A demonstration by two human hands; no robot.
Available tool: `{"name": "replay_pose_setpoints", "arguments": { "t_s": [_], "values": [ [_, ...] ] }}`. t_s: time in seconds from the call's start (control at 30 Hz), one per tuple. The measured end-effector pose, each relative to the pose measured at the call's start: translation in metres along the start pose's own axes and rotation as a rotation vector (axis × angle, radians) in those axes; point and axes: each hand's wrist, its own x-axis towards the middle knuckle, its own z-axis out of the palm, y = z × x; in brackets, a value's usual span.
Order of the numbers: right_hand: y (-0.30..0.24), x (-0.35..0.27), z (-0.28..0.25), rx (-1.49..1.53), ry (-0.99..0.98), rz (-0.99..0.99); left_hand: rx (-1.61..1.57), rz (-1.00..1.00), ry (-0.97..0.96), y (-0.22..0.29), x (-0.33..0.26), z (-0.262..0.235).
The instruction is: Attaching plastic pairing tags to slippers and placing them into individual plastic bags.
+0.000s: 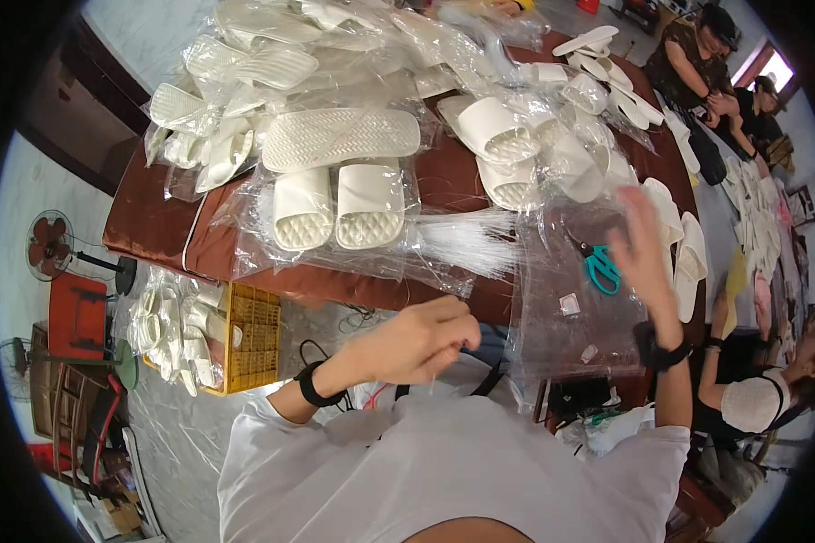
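My left hand (415, 342) is closed in front of my chest, its fingers curled together. What it pinches, if anything, is too small to make out; a faint thin strand shows just below it. Fingers extended and somewhat blurred, my right hand (643, 244) is over the right side of the table, holding nothing I can see. Beside it, teal-handled scissors (599, 269) lie on clear plastic bags (552, 339). A pair of white slippers (369, 204) rests on plastic in front of me, below a sole-up slipper (342, 140). Right of the pair is a bundle of thin white strands (469, 240).
Bagged white slippers (272, 68) pile up at the back of the brown-covered table (158, 213). Loose white slippers (688, 262) lie along its right edge. A yellow crate (252, 339) with slippers stands at lower left, near a fan (50, 242). Other people (693, 59) work at right.
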Motion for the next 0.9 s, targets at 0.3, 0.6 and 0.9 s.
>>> {"name": "replay_pose_setpoints", "arguments": {
  "t_s": [0.3,0.6,0.9],
  "values": [
    [-0.172,0.0,0.061,0.485,-0.576,-0.47,-0.276,-0.088,0.092,0.039,-0.03,-0.041],
    [-0.168,-0.019,0.081,0.792,-0.708,0.21,0.341,-0.497,0.477,-0.066,-0.074,-0.014],
    [-0.152,-0.037,0.127,0.428,-0.318,0.166,0.589,-0.386,0.375,-0.111,-0.024,0.017]
  ]
}}
